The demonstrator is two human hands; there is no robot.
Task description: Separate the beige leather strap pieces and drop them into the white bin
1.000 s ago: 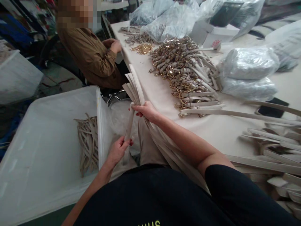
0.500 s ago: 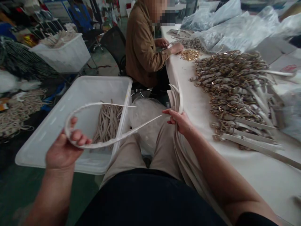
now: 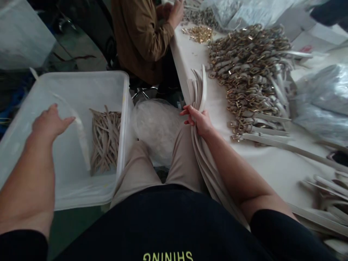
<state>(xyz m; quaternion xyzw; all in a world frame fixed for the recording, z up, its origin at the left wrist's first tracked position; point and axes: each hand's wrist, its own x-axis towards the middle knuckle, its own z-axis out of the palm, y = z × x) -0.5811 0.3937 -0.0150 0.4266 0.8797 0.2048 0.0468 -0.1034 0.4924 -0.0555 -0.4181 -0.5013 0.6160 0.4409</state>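
Note:
My left hand (image 3: 50,123) is over the white plastic bin, its fingers spread and holding nothing. Just right of it, a pale strip (image 3: 81,137), blurred by motion, hangs or lies inside the bin, apart from the fingers. Short beige strips (image 3: 106,141) lie heaped in the bin's right part. At the table's edge, my right hand (image 3: 200,121) is closed round a bundle of long pale straps (image 3: 200,92). Their upper ends fan out above the fist, and their lengths drape down beside my right leg.
The white bin (image 3: 89,75) stands left of my legs. Buckled straps (image 3: 250,69) are piled on the white-covered table (image 3: 261,163), near small gold-coloured parts (image 3: 199,33). A co-worker in a brown jacket (image 3: 138,36) sits ahead. A clear plastic bag (image 3: 157,123) lies between.
My left hand has let go of the looped strip, opened and moved left over the bin. My right hand keeps its grip on the straps. The view has tilted downward.

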